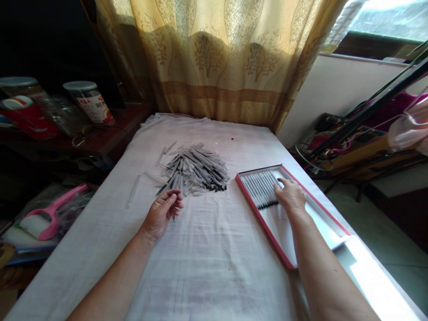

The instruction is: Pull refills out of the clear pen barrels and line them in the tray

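Observation:
My left hand (163,211) is closed in a pinch over the near side of a loose heap of pens (200,167). A thin pen with a dark tip (174,218) pokes out below its fingers. The heap mixes clear barrels, white pieces and black ends. To the right, my right hand (290,196) reaches into a shallow red-edged box (267,232) with a white inside. Its fingers are closed at the right end of a neat row of clear pens (257,187) with black ends. What it grips is mostly hidden, apparently another pen.
One clear tube (134,191) lies apart, left of the heap. A tiny red bit (232,138) is on the white cloth (200,276). Jars (88,102) stand on a dark cabinet at left, above a pink-handled tool (53,211). A curtain (214,58) hangs behind.

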`<state>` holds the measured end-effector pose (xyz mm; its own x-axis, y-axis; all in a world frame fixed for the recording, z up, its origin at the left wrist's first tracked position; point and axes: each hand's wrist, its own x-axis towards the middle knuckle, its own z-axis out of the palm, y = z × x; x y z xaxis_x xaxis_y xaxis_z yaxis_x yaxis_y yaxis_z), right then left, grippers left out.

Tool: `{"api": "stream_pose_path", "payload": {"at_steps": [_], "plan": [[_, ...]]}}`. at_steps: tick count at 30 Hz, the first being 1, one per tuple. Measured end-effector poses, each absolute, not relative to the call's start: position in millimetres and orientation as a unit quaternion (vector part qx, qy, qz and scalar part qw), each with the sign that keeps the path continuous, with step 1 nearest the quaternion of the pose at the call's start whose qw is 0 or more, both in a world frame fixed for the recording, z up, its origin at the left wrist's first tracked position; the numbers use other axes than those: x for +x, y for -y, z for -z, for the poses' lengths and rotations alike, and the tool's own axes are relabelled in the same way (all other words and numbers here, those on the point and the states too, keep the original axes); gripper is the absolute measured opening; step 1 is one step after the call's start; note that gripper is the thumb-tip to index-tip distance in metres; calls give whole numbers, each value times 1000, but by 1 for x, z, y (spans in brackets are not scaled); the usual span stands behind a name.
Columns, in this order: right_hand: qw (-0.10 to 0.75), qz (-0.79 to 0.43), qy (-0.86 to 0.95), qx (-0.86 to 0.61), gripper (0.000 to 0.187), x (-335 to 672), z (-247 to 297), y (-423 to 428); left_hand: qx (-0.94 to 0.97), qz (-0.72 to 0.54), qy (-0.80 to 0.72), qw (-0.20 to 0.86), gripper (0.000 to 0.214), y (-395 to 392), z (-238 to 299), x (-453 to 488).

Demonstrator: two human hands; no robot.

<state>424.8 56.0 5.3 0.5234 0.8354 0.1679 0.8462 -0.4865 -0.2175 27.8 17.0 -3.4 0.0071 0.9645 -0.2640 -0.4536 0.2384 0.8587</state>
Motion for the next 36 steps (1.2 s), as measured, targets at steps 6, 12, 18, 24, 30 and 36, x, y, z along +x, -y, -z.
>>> {"api": "stream_pose_path", "payload": {"at_steps": [6,12,18,24,30,36], "plan": [[254,13,662,-705,30,335,-17,-60,229,-598,-450,623,31,-28,1,15],[243,-86,731,-632,30,244,-10,-65,229,-594,-455,623,29,-29,3,15],[241,-115,705,-657,23,224,0,-74,247,-595,-458,612,35,-31,9,12],[449,-205,602,-627,25,247,-3,-56,413,-593,-513,463,37,-28,14,11],[531,-389,524,-540,25,227,-7,-37,703,-467,-517,141,28,-22,8,10],[473,-456,545,-520,29,182,6,-34,694,-415,-579,104,26,-27,12,-13]]}}
